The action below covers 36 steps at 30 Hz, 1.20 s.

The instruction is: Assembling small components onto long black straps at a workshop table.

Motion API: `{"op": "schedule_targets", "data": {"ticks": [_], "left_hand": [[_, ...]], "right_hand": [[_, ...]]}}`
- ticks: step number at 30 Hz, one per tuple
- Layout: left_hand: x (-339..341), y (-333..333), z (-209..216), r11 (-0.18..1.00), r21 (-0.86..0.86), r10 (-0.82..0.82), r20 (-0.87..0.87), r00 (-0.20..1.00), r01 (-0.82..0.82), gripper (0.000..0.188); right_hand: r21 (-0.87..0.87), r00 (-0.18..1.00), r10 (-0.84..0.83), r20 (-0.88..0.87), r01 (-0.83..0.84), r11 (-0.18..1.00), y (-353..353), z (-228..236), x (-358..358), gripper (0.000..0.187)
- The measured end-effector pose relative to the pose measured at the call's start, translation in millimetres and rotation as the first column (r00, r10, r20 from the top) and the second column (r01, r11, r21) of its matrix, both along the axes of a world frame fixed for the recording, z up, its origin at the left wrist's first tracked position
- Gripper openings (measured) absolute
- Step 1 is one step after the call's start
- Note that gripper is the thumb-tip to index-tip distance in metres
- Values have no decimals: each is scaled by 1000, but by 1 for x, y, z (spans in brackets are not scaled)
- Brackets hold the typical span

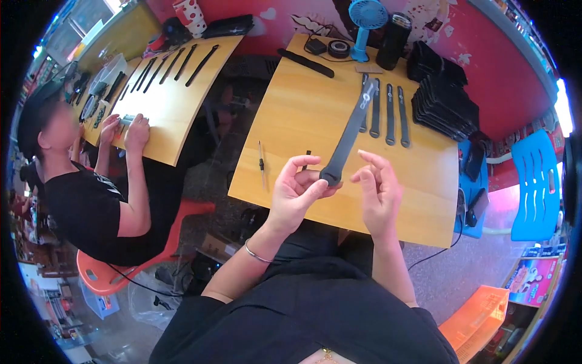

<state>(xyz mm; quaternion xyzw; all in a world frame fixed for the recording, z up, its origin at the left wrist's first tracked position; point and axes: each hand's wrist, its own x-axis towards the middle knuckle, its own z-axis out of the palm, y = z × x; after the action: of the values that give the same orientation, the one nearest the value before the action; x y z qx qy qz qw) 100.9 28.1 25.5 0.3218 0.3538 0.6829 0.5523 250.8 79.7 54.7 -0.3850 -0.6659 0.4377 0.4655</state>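
My left hand (290, 197) pinches the rounded end of a long dark grey strap (349, 136) between thumb and fingers. The strap slants up and away over the wooden table (276, 109), and pale marks show near its far end. To the right of it my right hand (382, 203) is raised with fingers apart and bent, holding nothing. Beyond the held strap, several similar straps (390, 115) lie side by side, one partly hidden behind it. A thin screwdriver-like tool (262, 162) rests left of my left hand. A small black piece (308, 158) shows just behind my left fingers.
Stacked black pouches (445, 109) sit at the table's right edge. Toward the back are a blue fan (362, 30), a black bottle (394, 41), a tape roll (339, 48) and a long black strip (305, 63). At left, a co-worker (91, 182) handles something small at another table (182, 103).
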Motion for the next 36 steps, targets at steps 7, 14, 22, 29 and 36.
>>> {"op": "schedule_targets", "data": {"ticks": [7,14,22,29,36], "left_hand": [[10,-34,-17,979,-59,-200,-74,977,196,28],[4,-67,-20,795,25,-598,194,778,606,36],[14,-66,-15,836,-13,-535,206,819,549,37],[-3,-40,-22,956,12,-283,305,909,293,35],[-8,-15,-21,990,1,-133,372,919,143,30]], "right_hand": [[-276,965,101,-241,-168,946,-14,-26,4,36],[-347,880,284,-381,-421,838,-46,-5,18,31],[-490,880,441,-179,-468,735,-46,5,29,20],[-208,962,266,-56,-272,940,-27,-12,20,29],[-60,970,186,158,-178,982,-21,-7,13,32]]}}
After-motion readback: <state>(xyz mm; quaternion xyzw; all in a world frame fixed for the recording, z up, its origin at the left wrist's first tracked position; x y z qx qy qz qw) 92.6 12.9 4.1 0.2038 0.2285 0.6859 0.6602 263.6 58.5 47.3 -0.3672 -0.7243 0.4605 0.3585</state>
